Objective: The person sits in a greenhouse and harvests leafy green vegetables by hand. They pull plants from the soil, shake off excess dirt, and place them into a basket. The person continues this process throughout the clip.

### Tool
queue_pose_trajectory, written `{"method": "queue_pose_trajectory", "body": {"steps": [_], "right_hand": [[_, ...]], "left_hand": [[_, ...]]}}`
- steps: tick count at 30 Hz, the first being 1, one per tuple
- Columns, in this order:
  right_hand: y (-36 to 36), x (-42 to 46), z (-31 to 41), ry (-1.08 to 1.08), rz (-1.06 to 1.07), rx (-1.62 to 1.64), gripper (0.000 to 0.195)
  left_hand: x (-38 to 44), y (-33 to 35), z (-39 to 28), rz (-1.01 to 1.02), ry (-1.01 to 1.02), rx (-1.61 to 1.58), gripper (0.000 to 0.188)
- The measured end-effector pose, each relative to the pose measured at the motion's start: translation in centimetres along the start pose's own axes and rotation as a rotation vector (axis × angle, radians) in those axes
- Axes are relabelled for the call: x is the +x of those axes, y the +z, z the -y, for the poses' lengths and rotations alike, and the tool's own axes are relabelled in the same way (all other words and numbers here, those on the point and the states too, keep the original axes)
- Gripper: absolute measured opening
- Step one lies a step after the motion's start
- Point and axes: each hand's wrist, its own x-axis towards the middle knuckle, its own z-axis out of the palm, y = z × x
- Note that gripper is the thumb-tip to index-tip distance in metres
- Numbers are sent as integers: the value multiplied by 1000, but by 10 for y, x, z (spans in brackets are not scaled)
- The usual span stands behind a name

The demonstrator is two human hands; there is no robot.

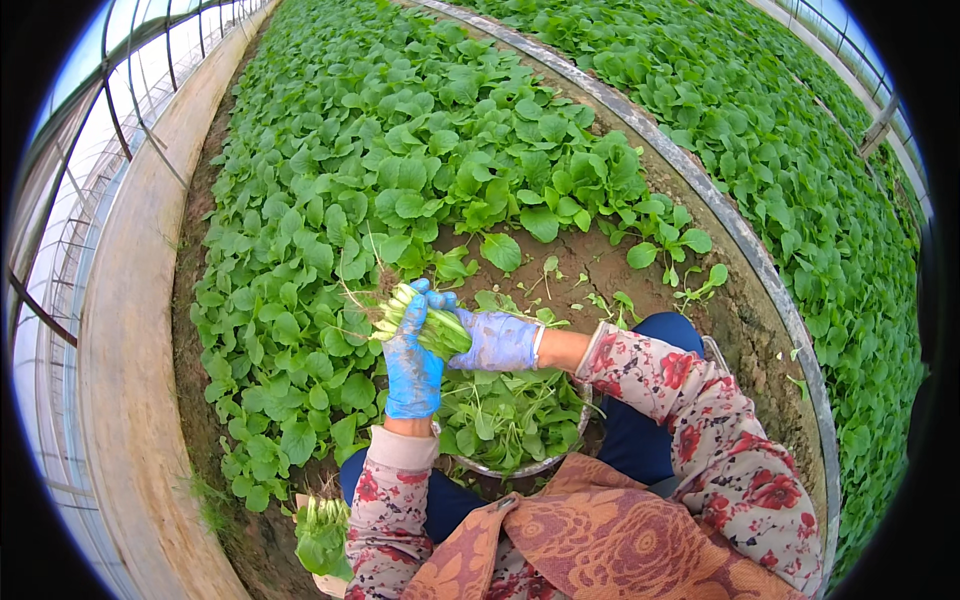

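A bunch of leafy green vegetables (pixel 442 330) is held up before me, its pale stems and soil-clad roots pointing to the upper left. My left hand (pixel 414 367), in a dirt-smeared blue glove, wraps around the stems. From the right, my right hand (pixel 499 341), in a soiled pale violet glove, closes around the leafy end and hides most of it. Below both hands, between my knees, stands a round tub (pixel 517 472) filled with loose green leaves (pixel 510 420).
Dense leafy plants (pixel 337 172) grow ahead and to the left. Bare soil (pixel 577 262) with a few small seedlings lies just beyond my hands. A grey edging strip (pixel 720 195) curves along the right. Another bunch of greens (pixel 324 529) lies by my left sleeve.
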Motion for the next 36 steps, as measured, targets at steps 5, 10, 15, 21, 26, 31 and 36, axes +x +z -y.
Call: {"method": "queue_pose_trajectory", "body": {"steps": [5,10,15,21,26,31,36], "right_hand": [[-5,-1,9,-19,38,-98,68],[0,-1,12,-56,45,-114,56],[-1,-7,15,-101,54,-47,52],[9,0,8,-55,68,-138,61],[-4,2,8,-104,165,-153,70],[-69,8,-27,-247,20,-165,79],[-118,-20,-178,321,-115,-489,39]], "left_hand": [[-6,3,-24,154,-97,-91,62],[-6,-11,-26,238,-104,-67,52],[-10,0,-26,163,-86,13,35],[-4,0,-21,131,1,138,34],[-3,-7,-15,120,50,205,35],[2,1,-13,-22,90,374,34],[6,-18,-2,-51,8,454,28]]}}
